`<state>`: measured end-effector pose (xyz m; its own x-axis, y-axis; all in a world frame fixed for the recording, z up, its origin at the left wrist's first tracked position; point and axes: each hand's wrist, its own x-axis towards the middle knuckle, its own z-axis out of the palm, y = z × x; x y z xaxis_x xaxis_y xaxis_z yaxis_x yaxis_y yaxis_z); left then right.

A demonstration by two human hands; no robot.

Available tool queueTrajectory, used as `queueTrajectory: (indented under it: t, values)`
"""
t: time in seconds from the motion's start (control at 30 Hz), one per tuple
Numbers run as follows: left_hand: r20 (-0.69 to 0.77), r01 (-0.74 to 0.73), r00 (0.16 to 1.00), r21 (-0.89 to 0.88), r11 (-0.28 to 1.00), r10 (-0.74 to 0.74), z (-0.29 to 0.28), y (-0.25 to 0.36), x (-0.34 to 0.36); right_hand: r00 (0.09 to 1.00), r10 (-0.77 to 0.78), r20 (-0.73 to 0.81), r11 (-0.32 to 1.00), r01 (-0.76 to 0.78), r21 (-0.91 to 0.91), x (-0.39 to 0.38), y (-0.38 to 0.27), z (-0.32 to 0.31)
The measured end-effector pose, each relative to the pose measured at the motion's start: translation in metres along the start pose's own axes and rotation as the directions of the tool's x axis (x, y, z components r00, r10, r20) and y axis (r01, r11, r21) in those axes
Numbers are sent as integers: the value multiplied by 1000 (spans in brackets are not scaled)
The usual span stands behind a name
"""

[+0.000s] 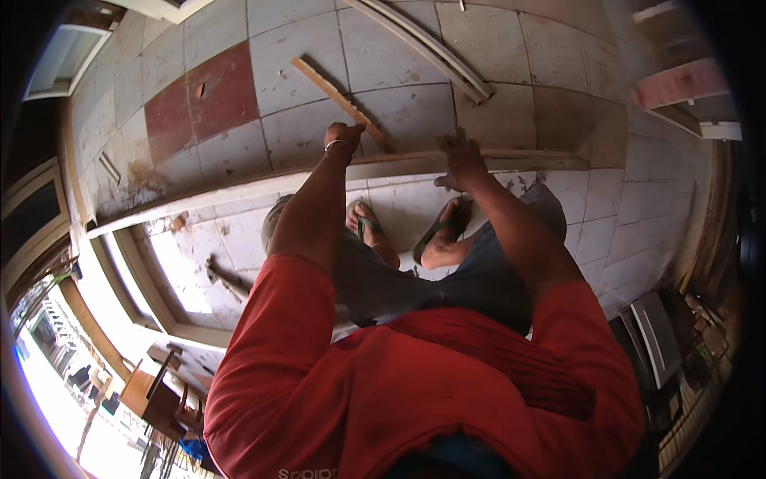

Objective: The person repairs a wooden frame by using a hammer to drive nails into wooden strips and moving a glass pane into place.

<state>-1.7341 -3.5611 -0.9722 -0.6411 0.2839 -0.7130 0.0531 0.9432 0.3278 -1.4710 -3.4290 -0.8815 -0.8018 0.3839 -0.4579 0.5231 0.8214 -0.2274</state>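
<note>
Near the middle, my left hand (345, 136) is closed, its fingers against the edge of a narrow wooden strip (327, 86) that slants across the floor tiles. A thin light band circles that wrist. My right hand (463, 164) has its fingers apart and holds nothing visible. It hovers over or rests on a long wooden board (527, 161) lying crosswise in front of my feet; contact cannot be made out.
Two long pale strips (435, 48) lie on the tiles ahead. A hammer-like tool (227, 279) is on the floor at left, near a wooden frame (140, 275). A wooden chair (152, 391) stands lower left. At far right is a reddish block (682, 84).
</note>
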Motion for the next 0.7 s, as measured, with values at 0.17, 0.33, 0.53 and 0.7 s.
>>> queueTrajectory:
  t: [0.17, 0.33, 0.53, 0.7]
  values:
    - [54, 301, 950, -412, 860, -306, 89, -71, 119, 938, -187, 293, 960, 238, -149, 50, 0, 51]
    - [-172, 213, 954, -183, 960, -244, 98, 10, 55, 975, -110, 192, 994, 104, 43, 33, 30, 70]
    - [-226, 172, 940, -329, 929, -254, 111, 15, 74, 961, -74, 267, 997, 75, 8, 28, 20, 50]
    - [-483, -388, 869, -800, 459, -107, 74, 68, 106, 962, -117, 245, 993, 114, 27, 29, 16, 53]
